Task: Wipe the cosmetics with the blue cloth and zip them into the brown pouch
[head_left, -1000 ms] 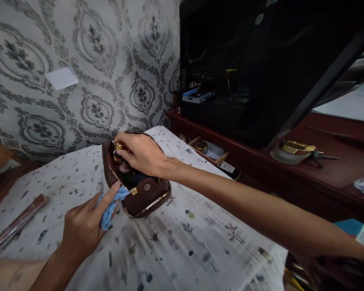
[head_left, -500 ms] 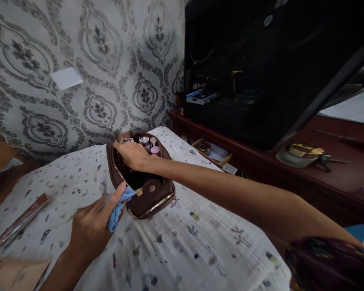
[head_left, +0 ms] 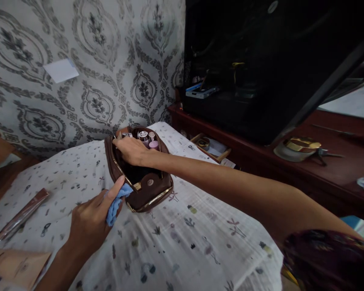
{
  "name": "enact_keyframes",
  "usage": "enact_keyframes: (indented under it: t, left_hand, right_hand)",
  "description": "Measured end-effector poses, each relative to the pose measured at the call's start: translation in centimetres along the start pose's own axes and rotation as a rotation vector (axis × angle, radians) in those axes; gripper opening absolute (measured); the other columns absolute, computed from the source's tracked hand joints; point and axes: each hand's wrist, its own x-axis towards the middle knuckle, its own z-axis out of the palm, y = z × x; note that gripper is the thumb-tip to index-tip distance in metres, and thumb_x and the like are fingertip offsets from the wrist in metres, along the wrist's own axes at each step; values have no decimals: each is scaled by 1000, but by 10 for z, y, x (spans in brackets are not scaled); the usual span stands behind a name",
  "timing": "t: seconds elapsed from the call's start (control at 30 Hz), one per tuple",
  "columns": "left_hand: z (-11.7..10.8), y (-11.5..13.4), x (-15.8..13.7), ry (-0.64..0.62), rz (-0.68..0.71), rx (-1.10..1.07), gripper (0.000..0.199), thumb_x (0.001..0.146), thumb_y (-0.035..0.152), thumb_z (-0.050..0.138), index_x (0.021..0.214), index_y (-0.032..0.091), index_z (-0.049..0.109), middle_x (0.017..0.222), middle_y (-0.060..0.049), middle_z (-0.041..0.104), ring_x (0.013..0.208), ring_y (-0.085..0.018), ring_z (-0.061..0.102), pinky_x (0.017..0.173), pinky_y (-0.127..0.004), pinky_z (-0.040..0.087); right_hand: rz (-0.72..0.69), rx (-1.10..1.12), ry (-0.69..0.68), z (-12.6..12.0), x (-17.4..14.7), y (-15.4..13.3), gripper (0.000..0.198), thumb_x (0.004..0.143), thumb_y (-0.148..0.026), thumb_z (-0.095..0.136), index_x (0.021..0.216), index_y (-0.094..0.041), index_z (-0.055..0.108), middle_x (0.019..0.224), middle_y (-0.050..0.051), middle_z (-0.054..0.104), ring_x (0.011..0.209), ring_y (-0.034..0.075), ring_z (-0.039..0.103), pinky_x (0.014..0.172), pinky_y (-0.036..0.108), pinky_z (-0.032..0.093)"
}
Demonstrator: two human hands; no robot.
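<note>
An unzipped brown toiletry bag [head_left: 157,195] lies on the patterned cloth, its gold zipper spread apart. My right hand [head_left: 130,150] reaches into its far left part, fingers curled by the rim; what they hold is hidden. Beside that hand, silver-capped bottles [head_left: 143,136] and a pink-capped container [head_left: 153,144] stand in the bag. My left hand [head_left: 91,214] is closed around a crumpled blue cloth [head_left: 115,206], the index finger and thumb by the bag's near left edge.
A shiny rose-brown tube [head_left: 22,214] and a beige tube [head_left: 18,264] lie at left on the patterned cloth [head_left: 200,242]. To the right, a dark red cabinet [head_left: 330,169] has an open drawer [head_left: 221,155], a gold-lidded jar [head_left: 299,148] and a large black screen [head_left: 261,72].
The view has tilted slightly, shifting the scene a little upward. Both hands keep nearly the same places, the right in the bag and the left on the blue cloth.
</note>
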Motion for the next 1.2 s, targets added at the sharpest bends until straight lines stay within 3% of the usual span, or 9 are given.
enact_keyframes:
  t: [0.37,0.6,0.87,1.03,1.2]
  left_hand:
    - [0,2,4,3,-1,-40,42,104,30,45,144,21,48,85,-1,77,55,-11,67,51,-23,42]
    - [1,2,5,21,0,-53,47,104,30,45,150,23,43,88,-1,78,56,-11,68,53,-20,45]
    - [0,2,6,1,4,-78,51,104,30,45,154,24,38,82,0,77,53,-11,66,50,-20,43]
    - [0,1,7,12,5,-94,53,103,31,45,155,24,37,87,-1,78,58,-11,69,52,-20,45]
    - [4,-1,1,3,-11,-120,49,103,28,47,151,23,43,89,-1,77,57,-10,67,54,-21,44]
  right_hand:
    - [36,66,-17,-2,4,2,36,89,-5,48,122,-17,57,121,16,67,113,29,66,83,36,54]
    - [33,133,-14,-2,8,8,28,85,-7,55,110,-17,62,114,12,69,105,26,68,77,29,51]
    - [-24,221,-176,4,13,2,18,88,-12,58,103,-11,67,113,15,71,103,24,68,71,25,49]
    - [-33,198,-161,-2,10,1,25,82,-7,61,106,-10,67,114,16,72,104,24,68,74,25,50]
    - [63,214,-89,-15,6,9,36,79,-2,59,111,-15,67,114,13,72,104,25,69,76,27,52]
